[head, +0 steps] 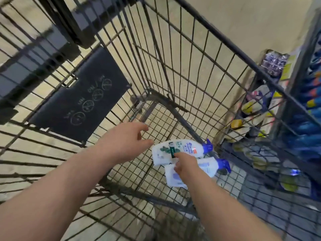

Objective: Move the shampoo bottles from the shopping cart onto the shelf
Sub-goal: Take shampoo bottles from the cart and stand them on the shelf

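You had both arms reaching down into the shopping cart [225, 41], which filled most of the frame. The 2 shampoo bottles lay on their sides on its wire floor, right of centre, touching each other. The upper shampoo bottle [191, 148] was white with a green-printed label, and its blue cap [207, 146] pointed toward the right. The lower shampoo bottle [208, 165] was also white, and its blue cap pointed the same way.

Your left hand [128, 141] hung at the centre of the frame, just beside the left end of the upper shampoo bottle. Its fingers were spread and relaxed and held nothing.

Your right hand [186, 165] lay over both bottles, with its fingertips on the upper one's label. The back of the hand hid its grip, so I cannot tell whether it held a bottle.

A dark flap [79, 100] with pale round symbols hung on the cart's wire at the left. The shelf [296, 66] stood at the right edge, seen through the wire and blurred. It held blue bottles [311, 126] and pale packets.
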A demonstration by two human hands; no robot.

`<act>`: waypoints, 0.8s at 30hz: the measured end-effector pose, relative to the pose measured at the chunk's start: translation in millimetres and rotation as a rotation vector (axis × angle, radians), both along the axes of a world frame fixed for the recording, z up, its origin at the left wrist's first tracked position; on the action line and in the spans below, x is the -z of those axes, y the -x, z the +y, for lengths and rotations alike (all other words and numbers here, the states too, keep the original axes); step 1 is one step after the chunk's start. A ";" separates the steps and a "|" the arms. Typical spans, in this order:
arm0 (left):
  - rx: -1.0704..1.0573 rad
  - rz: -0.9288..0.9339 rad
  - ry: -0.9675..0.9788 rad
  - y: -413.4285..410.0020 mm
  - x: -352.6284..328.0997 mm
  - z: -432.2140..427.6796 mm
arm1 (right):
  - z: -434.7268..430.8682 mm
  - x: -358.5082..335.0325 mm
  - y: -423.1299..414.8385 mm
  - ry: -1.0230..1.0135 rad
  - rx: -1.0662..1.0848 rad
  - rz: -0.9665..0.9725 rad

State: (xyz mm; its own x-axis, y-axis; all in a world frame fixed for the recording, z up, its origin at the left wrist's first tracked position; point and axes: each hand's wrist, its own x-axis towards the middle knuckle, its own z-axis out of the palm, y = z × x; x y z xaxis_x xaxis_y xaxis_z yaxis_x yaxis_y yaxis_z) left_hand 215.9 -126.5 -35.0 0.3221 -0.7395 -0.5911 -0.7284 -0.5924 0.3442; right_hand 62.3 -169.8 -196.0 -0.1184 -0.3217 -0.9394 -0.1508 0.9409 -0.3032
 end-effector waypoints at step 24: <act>-0.025 -0.121 0.034 -1.3 -3.2 -10.9 | -34.5 46.2 -30.8 -0.054 0.094 -0.014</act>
